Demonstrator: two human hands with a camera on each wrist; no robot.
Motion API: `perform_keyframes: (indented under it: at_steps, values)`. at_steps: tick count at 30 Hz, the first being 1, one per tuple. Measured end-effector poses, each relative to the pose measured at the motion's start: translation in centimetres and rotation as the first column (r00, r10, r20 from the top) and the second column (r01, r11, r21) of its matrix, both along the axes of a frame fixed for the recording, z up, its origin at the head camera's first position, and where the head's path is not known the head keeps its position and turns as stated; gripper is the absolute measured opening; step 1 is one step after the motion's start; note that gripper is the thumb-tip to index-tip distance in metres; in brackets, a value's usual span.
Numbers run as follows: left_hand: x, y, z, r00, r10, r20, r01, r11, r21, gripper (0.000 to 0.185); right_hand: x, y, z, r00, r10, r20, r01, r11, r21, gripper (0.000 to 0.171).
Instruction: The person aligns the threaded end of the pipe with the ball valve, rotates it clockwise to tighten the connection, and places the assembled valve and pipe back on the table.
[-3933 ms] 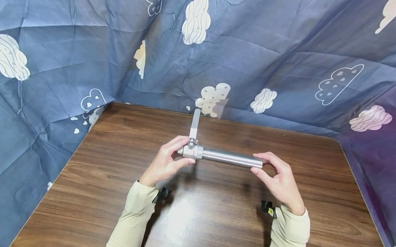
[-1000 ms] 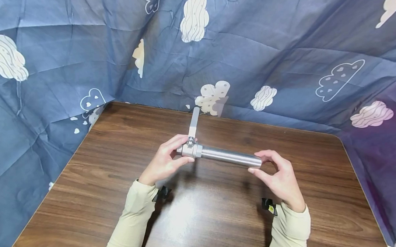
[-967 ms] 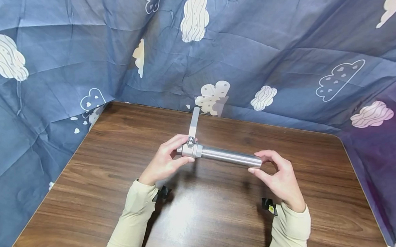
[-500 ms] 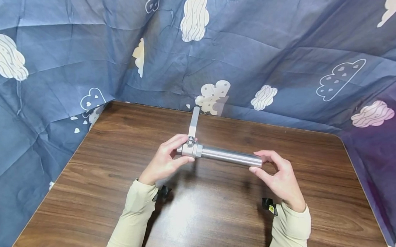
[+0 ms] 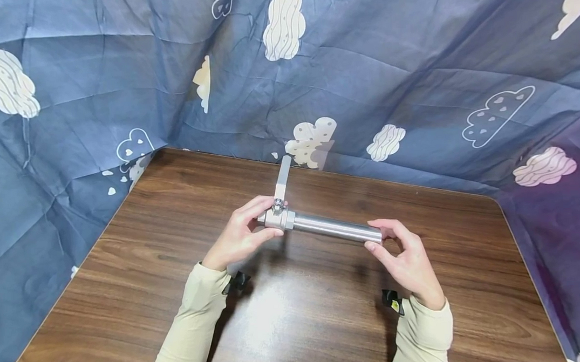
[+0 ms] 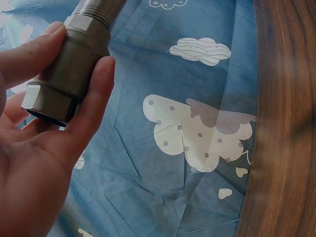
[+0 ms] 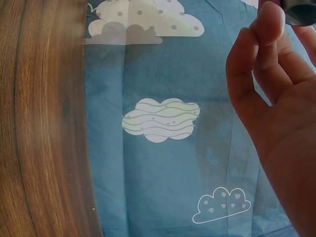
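Note:
A steel ball valve (image 5: 274, 219) with a flat lever handle (image 5: 282, 178) is held above the table by my left hand (image 5: 239, 236); thumb and fingers grip its body from opposite sides. The lever points away, toward the backdrop. A shiny metal pipe (image 5: 338, 227) joins the valve's right side, with some thread showing beside the hex end. My right hand (image 5: 412, 262) pinches the pipe's far end between thumb and fingers. In the left wrist view the valve body (image 6: 71, 66) shows its open hex end facing the palm. The right wrist view catches only the pipe's dark open end (image 7: 300, 12).
The brown wood-grain table (image 5: 144, 284) lies beneath both hands. A blue cloth backdrop (image 5: 362, 53) printed with clouds stands along its back and sides. Small black mounts (image 5: 238, 281) sit at both wrists.
The right thumb and fingers have shifted slightly on the pipe's end over the last second. The left hand keeps its grip on the valve, and the lever points the same way.

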State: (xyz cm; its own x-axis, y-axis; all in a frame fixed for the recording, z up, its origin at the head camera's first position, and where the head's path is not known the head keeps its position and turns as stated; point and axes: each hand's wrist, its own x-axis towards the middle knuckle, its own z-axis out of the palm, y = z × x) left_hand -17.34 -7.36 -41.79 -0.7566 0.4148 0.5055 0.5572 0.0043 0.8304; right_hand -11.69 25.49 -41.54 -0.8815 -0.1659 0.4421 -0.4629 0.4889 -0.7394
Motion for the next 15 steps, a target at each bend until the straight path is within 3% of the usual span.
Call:
perform_keyframes:
  at_steps: [7,15]
  values:
    - [-0.04,-0.13,0.11,1.000,0.002,-0.009,-0.002,1.000,0.000,0.050,0.03,-0.07,0.09,1.000,0.013,-0.015,-0.013,1.000,-0.008,0.061]
    - [-0.02,-0.11,0.09,1.000,0.013,-0.007,-0.013,1.000,-0.003,0.049,0.05,-0.12,0.25,0.999,0.009,-0.035,-0.010,1.000,-0.013,0.055]
